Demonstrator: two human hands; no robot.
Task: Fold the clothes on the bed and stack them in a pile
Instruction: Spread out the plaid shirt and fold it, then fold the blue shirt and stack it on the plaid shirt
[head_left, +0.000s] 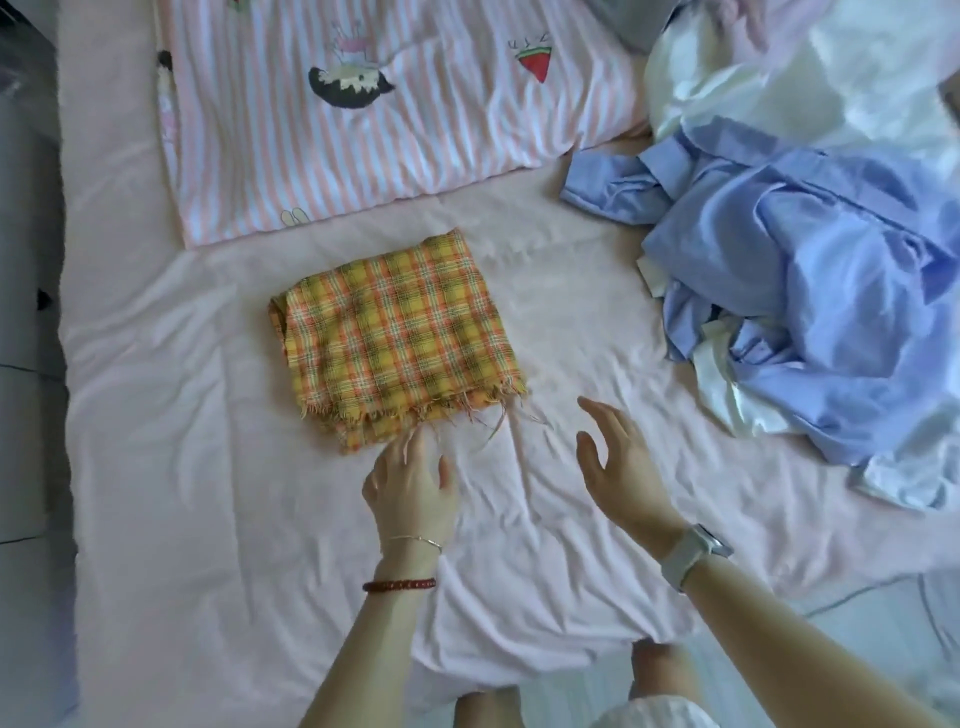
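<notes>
A: Which step is this, do you think?

B: The plaid cloth looks already folded into a square. I take it as the landmark. Nearest to the person, just below its frayed edge, the left hand lies with the fingers straight, and the fingertips touch the fringe. It grips nothing.

A: And the other one?

B: The right hand hovers below and to the right of the plaid cloth, apart from it. The fingers are relaxed and spread, the palm turned toward the cloth, and it holds nothing.

A: So both hands are free. What is next?

B: I judge that the first piece is done and can begin the pile. The next move calls for a reach to the right of the plaid cloth, where the blue shirt lies crumpled together with white clothes on the bed. It must be pulled free and spread flat before folding.

A: And behind the cloth?

B: A striped quilt with cartoon figures lies just beyond it.
</notes>
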